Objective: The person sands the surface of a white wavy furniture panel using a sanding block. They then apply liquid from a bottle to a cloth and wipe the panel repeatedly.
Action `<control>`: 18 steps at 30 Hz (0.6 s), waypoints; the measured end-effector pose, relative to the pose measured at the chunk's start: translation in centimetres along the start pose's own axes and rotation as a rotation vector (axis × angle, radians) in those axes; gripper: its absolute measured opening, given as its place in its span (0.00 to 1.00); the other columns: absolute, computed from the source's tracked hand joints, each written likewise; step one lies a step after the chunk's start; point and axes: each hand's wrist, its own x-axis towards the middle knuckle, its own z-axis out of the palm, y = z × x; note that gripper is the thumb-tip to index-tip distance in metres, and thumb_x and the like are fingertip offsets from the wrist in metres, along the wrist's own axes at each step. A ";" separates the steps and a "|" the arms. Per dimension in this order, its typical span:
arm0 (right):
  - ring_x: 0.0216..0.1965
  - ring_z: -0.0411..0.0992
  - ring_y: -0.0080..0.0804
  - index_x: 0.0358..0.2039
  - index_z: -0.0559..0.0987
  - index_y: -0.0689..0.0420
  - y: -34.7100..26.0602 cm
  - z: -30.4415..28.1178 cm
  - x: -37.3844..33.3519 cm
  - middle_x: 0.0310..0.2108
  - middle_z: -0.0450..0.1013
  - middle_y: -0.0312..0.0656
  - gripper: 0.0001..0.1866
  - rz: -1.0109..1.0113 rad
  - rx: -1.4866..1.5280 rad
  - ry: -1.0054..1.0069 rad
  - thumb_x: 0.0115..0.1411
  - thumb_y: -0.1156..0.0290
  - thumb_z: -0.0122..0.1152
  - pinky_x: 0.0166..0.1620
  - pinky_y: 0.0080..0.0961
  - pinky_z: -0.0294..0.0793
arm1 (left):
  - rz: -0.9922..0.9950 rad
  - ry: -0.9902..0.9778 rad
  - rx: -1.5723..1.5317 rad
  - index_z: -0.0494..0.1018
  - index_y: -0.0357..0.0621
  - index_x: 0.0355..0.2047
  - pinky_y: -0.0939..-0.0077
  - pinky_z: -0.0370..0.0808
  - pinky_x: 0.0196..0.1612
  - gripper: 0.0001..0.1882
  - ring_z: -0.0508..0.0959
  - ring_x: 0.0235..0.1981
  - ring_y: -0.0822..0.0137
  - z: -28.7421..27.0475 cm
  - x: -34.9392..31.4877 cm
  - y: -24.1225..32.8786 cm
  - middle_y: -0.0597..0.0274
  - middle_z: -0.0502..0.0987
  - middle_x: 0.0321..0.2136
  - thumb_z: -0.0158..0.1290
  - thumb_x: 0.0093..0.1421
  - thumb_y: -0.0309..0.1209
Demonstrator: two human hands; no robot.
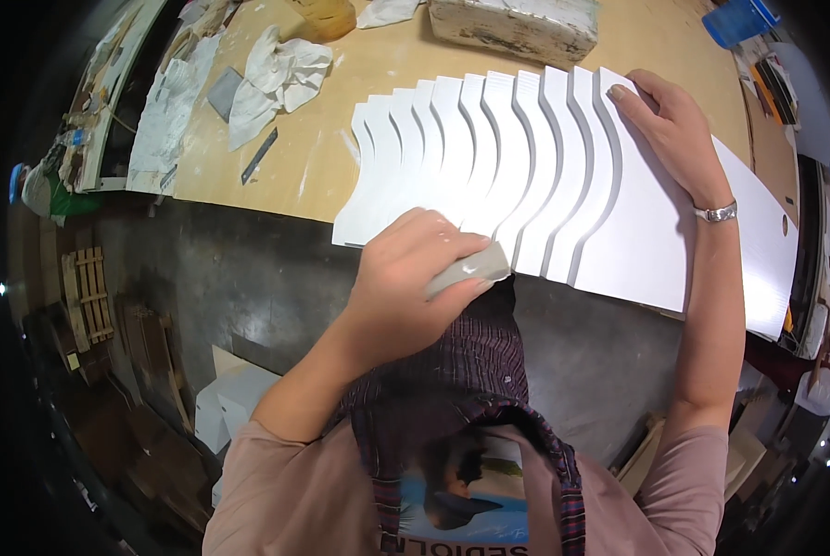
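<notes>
Several white boards with wavy long edges (470, 139) lie overlapped in a staggered row along the table's near edge. My left hand (392, 287) is closed around a small grey sanding block (475, 269), thumb on its near side. It is at the boards' near ends; whether the block touches them I cannot tell. At the far right of the row, my right hand (672, 134) grips the far edge of the topmost white board (651, 222), thumb on its face and the other fingers bent over the edge, partly hidden.
On the tan tabletop (313, 176) lie a crumpled white cloth (285, 74), a grey sheet (223, 93) and a dark flat blade-like strip (259, 156). A worn whitish block (517, 28) stands behind the boards, a blue container (737, 23) at far right. Wooden pieces (160, 352) lean lower left.
</notes>
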 end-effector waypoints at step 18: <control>0.20 0.57 0.26 0.24 0.75 0.62 -0.2 0.0 0.1 0.16 0.61 0.36 0.27 -0.007 0.006 0.003 0.62 0.47 0.60 0.27 0.28 0.60 | 0.124 0.204 -0.046 0.78 0.36 0.39 0.65 0.73 0.32 0.18 0.75 0.30 0.53 2.7 3.1 1.0 0.54 0.75 0.28 0.64 0.44 0.21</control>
